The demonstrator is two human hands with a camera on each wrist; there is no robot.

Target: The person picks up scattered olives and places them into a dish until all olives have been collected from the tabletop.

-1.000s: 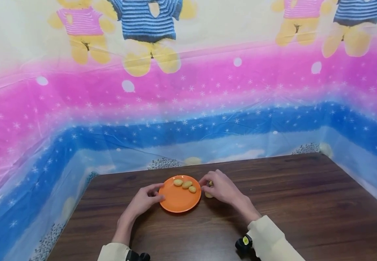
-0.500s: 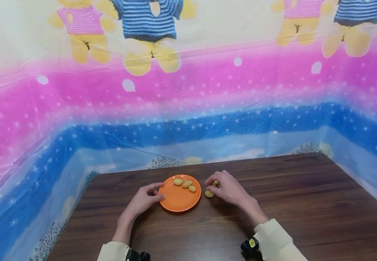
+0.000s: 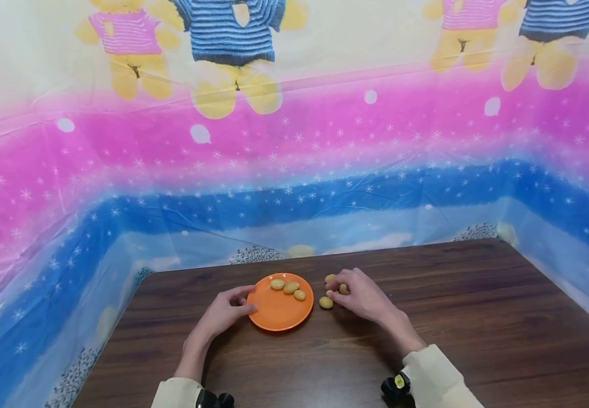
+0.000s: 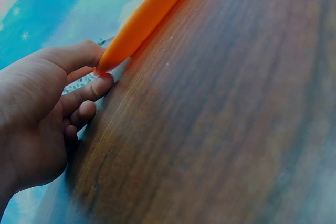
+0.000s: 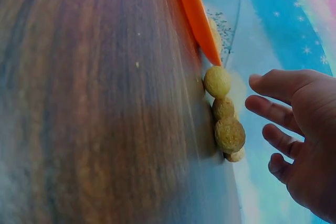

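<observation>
An orange plate (image 3: 280, 317) lies on the table with three small yellow-brown potatoes (image 3: 291, 288) toward its far side. My left hand (image 3: 223, 313) pinches the plate's left rim; the left wrist view shows the thumb and a finger (image 4: 86, 92) at that edge. Right of the plate, several more small potatoes (image 3: 326, 302) rest on the wood, partly covered by my right hand (image 3: 364, 296) in the head view. From the right wrist, its fingers (image 5: 270, 109) appear spread and bent a little, apart from the potatoes (image 5: 230, 135), holding nothing.
The dark wooden table (image 3: 294, 374) reaches back to a patterned cloth (image 3: 284, 209) that hangs behind and along both sides. Black wrist cameras (image 3: 395, 387) sit at the cuffs of the pale sleeves (image 3: 437, 374).
My right hand has moved to the right, away from the plate's edge and over the loose potatoes, uncovering more of them. The left hand and the plate stay practically where they were.
</observation>
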